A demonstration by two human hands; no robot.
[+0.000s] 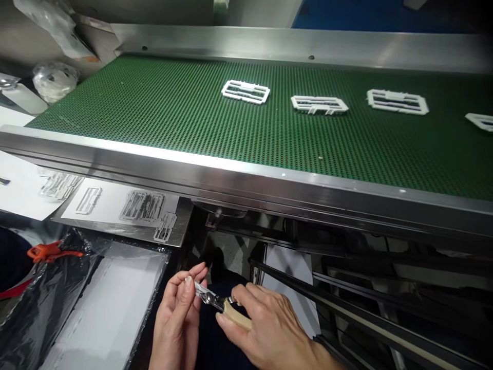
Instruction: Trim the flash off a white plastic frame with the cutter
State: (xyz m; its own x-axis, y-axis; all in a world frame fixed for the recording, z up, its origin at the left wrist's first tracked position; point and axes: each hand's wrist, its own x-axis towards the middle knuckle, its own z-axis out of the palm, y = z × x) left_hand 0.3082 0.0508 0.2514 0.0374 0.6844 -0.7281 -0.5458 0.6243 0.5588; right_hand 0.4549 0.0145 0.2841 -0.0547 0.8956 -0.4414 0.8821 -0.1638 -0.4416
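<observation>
Low in the head view, below the conveyor's edge, my right hand [265,329] grips a small cutter [221,306] by its beige handle, metal jaws pointing left. My left hand [181,313] pinches a tiny part at the cutter's metal tip; the part is too small to name. Both hands are closed and close together. Up on the green conveyor belt [185,118] lie several white plastic frames: one at the centre [245,92], one to its right [319,104], another farther right [397,101].
A steel rail [246,177] borders the belt's near side. Left of my hands, a shelf with white paper holds several grey frames [143,205]. A black bag-lined bin [77,308] sits at lower left. Dark machine bars [346,303] run under the belt on the right.
</observation>
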